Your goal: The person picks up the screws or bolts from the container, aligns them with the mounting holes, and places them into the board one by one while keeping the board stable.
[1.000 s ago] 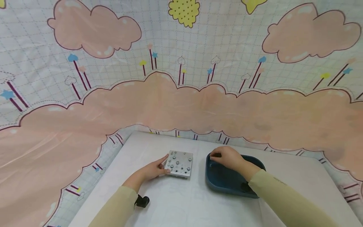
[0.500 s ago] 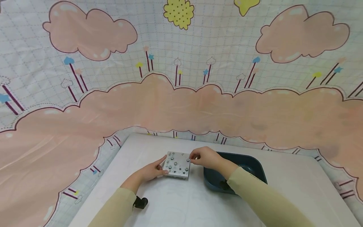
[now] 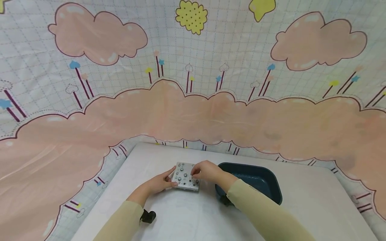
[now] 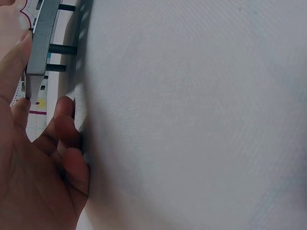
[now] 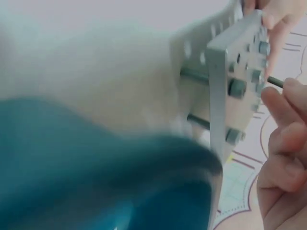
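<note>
A square metal plate (image 3: pixel 187 186) with several socket-head screws standing in its holes is held a little over the table. My left hand (image 3: pixel 156 183) grips its left edge between thumb and forefinger; the other fingers curl below, as the left wrist view shows. Threaded screw ends (image 4: pixel 63 49) stick out under the plate. Over the plate's right half is my right hand (image 3: pixel 211 172), fingertips close to its top face. In the right wrist view the right thumb and forefinger pinch a thin screw (image 5: pixel 275 82), its shank pointing at the plate; its head is hidden by the fingertips.
A dark blue tray (image 3: pixel 272 182) stands on the white table (image 3: pixel 184 217) right of the plate, under my right forearm. Its rim (image 5: pixel 192 153) looms close in the right wrist view. Black wrist devices (image 3: pixel 148 216) hang below the sleeves. A patterned curtain (image 3: pixel 193 117) rises behind the table.
My right hand has come out of the tray and moved left to the plate, and its fingertips now lie over the plate's right half. My left hand keeps its grip on the plate.
</note>
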The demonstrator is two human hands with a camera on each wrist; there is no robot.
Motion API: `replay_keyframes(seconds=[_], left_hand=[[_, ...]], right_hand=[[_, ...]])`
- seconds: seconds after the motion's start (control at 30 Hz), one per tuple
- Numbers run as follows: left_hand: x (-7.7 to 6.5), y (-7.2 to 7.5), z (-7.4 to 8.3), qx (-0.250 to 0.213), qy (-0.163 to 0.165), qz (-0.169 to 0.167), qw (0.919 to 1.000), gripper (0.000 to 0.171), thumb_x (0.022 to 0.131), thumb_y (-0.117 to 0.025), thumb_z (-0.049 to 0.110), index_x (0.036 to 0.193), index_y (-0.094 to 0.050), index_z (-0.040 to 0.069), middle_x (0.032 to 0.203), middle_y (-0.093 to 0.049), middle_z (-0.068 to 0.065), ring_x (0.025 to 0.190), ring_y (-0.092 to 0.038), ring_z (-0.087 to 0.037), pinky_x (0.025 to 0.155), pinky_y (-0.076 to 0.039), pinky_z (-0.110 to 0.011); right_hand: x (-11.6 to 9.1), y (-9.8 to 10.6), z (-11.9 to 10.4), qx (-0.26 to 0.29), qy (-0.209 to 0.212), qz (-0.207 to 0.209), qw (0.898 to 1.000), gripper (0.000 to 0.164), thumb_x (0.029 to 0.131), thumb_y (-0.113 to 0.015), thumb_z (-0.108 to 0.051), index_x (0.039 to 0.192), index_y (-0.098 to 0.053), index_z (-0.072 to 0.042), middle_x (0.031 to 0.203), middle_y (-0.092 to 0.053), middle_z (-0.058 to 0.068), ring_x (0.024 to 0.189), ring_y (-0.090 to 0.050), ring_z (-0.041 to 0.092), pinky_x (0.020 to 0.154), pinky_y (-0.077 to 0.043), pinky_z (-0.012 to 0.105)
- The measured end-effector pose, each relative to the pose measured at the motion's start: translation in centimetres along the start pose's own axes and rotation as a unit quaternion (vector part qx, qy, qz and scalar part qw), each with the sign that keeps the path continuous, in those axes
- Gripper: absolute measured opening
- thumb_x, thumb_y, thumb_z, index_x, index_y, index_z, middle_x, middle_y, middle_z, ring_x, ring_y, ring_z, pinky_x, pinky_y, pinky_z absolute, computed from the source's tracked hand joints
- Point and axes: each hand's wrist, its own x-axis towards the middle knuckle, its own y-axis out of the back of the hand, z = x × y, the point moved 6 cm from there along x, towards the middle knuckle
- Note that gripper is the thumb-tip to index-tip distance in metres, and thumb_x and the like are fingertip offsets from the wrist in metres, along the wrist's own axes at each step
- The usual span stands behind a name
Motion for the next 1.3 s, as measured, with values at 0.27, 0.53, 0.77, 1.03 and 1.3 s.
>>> replay_keyframes(seconds=[0.27, 0.53, 0.77, 1.03, 1.3], left_hand=[[0.5, -0.3, -0.1, 0.003, -0.003, 0.002, 1.0000, 0.091, 0.085, -0.072, 0.054, 0.158, -0.026, 0.025, 0.094, -0.055, -0.002, 0.078, -0.050, -0.017, 0.071, -0.040, -0.032], [0.8, -0.3, 0.0, -0.005, -0.010, 0.009, 0.9999, 0.092, 0.083, -0.073, 0.056, 0.158, -0.028, 0.026, 0.091, -0.054, -0.004, 0.077, -0.049, -0.019, 0.070, -0.039, -0.033], [0.4, -0.3, 0.6, 0.003, -0.019, 0.003, 0.9998, 0.091, 0.085, -0.071, 0.055, 0.158, -0.028, 0.023, 0.091, -0.052, -0.005, 0.076, -0.047, -0.018, 0.068, -0.039, -0.031], [1.4, -0.7, 0.2, -0.013, -0.005, -0.003, 0.9999, 0.094, 0.080, -0.075, 0.057, 0.157, -0.030, 0.029, 0.092, -0.053, -0.004, 0.077, -0.049, -0.018, 0.071, -0.040, -0.034], [0.7, -0.3, 0.8, -0.005, -0.009, -0.016, 0.9998, 0.091, 0.087, -0.070, 0.055, 0.159, -0.025, 0.023, 0.095, -0.054, -0.005, 0.078, -0.050, -0.019, 0.070, -0.041, -0.033]], right_hand=[[0.6, -1.0, 0.0, -0.040, -0.016, 0.001, 0.999, 0.006, 0.091, -0.073, -0.021, 0.095, -0.079, -0.021, 0.097, -0.070, -0.010, 0.087, -0.057, 0.007, 0.085, -0.049, 0.032], [0.7, -1.3, 0.1, -0.054, -0.016, 0.003, 0.998, 0.007, 0.092, -0.073, -0.021, 0.095, -0.079, -0.021, 0.097, -0.070, -0.010, 0.085, -0.056, 0.006, 0.085, -0.048, 0.031], [0.9, -1.7, 0.1, -0.085, -0.028, 0.003, 0.996, 0.007, 0.090, -0.074, -0.021, 0.093, -0.080, -0.022, 0.092, -0.068, -0.012, 0.081, -0.054, 0.007, 0.084, -0.048, 0.030], [0.5, -1.7, 0.4, -0.108, -0.039, -0.005, 0.993, 0.009, 0.089, -0.074, -0.023, 0.097, -0.080, -0.023, 0.090, -0.066, -0.013, 0.078, -0.052, 0.007, 0.080, -0.047, 0.028], [0.1, -1.0, 0.5, -0.074, -0.037, 0.003, 0.997, 0.018, 0.091, -0.074, -0.028, 0.107, -0.078, -0.022, 0.088, -0.064, -0.013, 0.078, -0.053, 0.008, 0.077, -0.047, 0.028]])
